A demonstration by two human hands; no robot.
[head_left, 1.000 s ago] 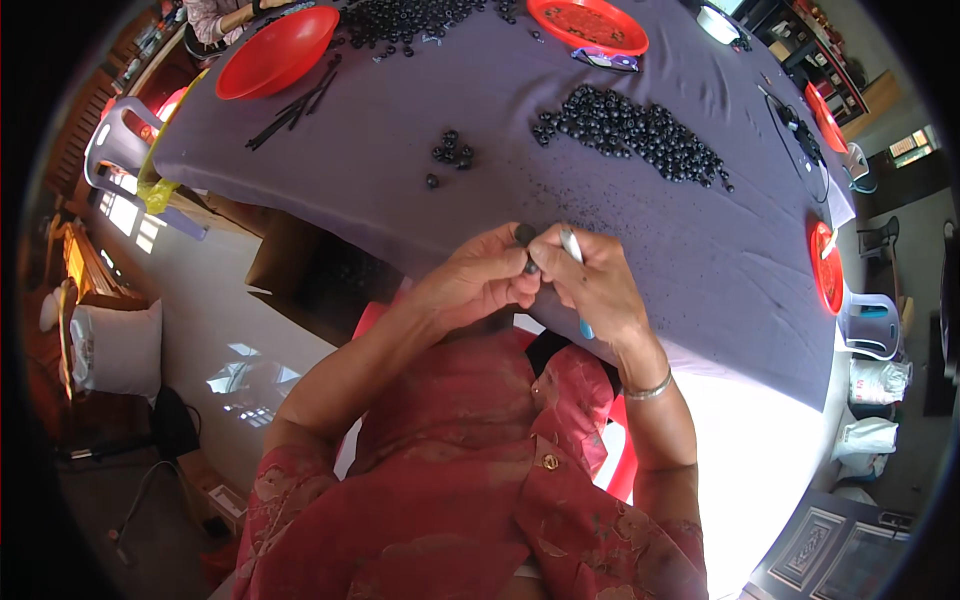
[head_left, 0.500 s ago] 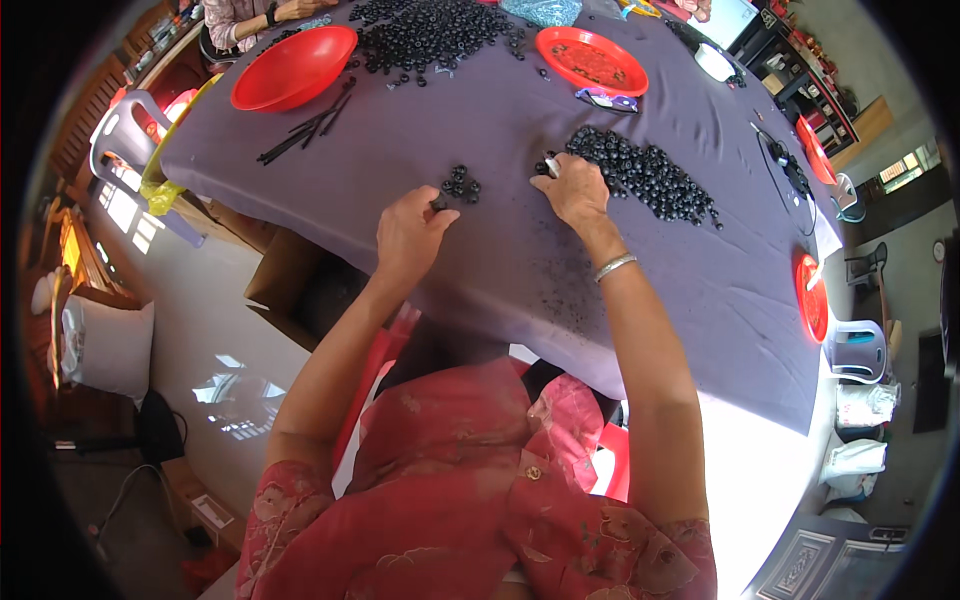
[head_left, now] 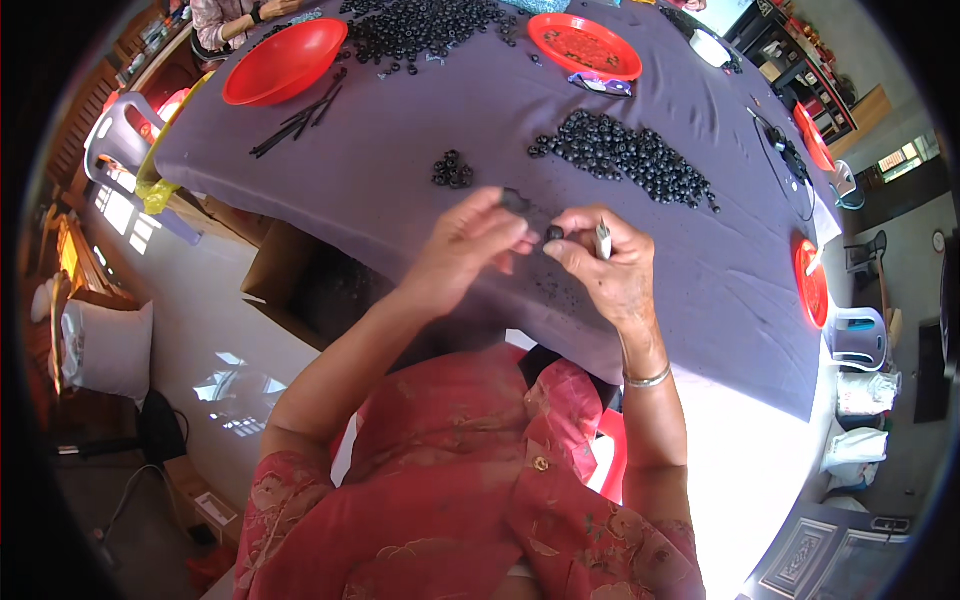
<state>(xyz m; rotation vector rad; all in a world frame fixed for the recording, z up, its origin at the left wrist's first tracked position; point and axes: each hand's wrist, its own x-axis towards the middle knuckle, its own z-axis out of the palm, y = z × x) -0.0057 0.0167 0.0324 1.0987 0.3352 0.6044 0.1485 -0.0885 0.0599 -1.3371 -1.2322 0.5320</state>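
Near the front of the table, my left hand is closed, blurred by motion, with a small dark piece at its fingertips. Facing it, my right hand pinches a round black bead between thumb and forefinger. A slim whitish pen-like tool is also tucked in that hand's fingers. Just beyond my left hand lies a small cluster of black beads. Past my right hand spreads a larger pile of similar glossy beads.
A red basin, thin black sticks and a big heap of black beads occupy the far left. Behind the nearer pile is a red tray. Dark crumbs dot the purple tablecloth. Another person's arm rests at the far left.
My right hand has drawn back from the larger pile with a bead. My left hand has moved right and nearer, away from the small cluster, so both hands are close together.
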